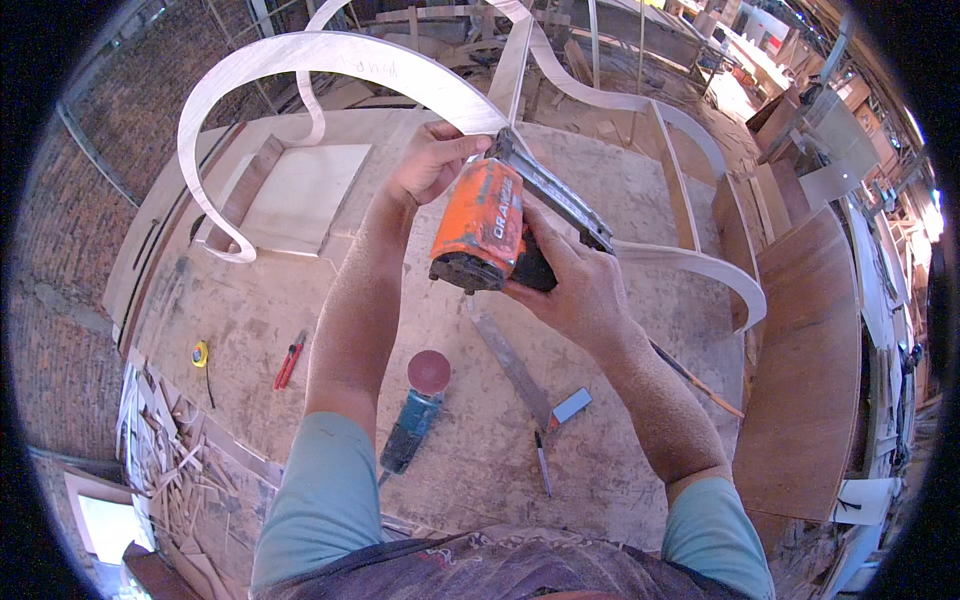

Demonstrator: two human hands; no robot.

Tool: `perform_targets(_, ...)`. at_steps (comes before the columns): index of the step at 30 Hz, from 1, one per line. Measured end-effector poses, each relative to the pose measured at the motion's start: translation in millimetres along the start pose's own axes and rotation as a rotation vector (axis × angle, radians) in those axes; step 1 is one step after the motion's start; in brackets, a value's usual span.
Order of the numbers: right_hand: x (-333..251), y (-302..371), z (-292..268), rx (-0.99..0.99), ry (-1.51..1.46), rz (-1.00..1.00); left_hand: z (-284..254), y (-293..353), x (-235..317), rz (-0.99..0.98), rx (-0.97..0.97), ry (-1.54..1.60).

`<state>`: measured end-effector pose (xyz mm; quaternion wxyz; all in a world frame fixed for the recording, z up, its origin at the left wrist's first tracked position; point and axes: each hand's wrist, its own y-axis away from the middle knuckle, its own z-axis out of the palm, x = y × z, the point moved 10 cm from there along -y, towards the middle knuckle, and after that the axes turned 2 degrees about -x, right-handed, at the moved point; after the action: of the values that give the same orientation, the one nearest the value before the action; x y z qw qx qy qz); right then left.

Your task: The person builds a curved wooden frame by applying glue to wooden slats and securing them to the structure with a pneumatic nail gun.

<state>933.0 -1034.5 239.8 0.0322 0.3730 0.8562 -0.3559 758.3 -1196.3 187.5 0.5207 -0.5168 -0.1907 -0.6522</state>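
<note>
My right hand [582, 290] is wrapped round the grip of an orange nail gun [478, 225]. Its long metal magazine [560, 195] slants down to the right, and its nose meets a joint of the pale curved wooden frame [340, 55]. Close beside that nose, my left hand [432, 162] grips the lower edge of the curved wood, fingers closed on it. The frame stands on the worktable [470, 490], its arcs sweeping left and right beyond my hands. The nail gun's body hides part of the joint, and its trigger is out of sight.
On the table lie a blue sander [412, 430] with a reddish disc, a metal square [510, 360], a pen [543, 465], a red-handled tool [290, 362] and a yellow tape measure [200, 352]. A hose [700, 382] runs under my right forearm. Wood scraps [180, 465] heap at left; a brown panel [810, 370] stands right.
</note>
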Motion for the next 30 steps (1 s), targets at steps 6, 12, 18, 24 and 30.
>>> perform_targets(6,0,0,4,0.006,0.004,0.024,-1,4,-1,-0.031,0.061,-0.009)
perform_targets(12,2,1,3,0.003,0.028,0.028,1,2,-4,-0.042,0.083,0.007)
perform_targets(18,11,4,10,-0.018,-0.011,0.066,0,1,-3,-0.033,0.075,-0.019)
perform_targets(24,6,27,0,0.051,-0.031,-0.009,8,10,11,0.226,0.188,-0.077)
perform_targets(30,26,45,2,0.042,-0.063,0.138,15,51,-22,0.238,0.704,0.074)
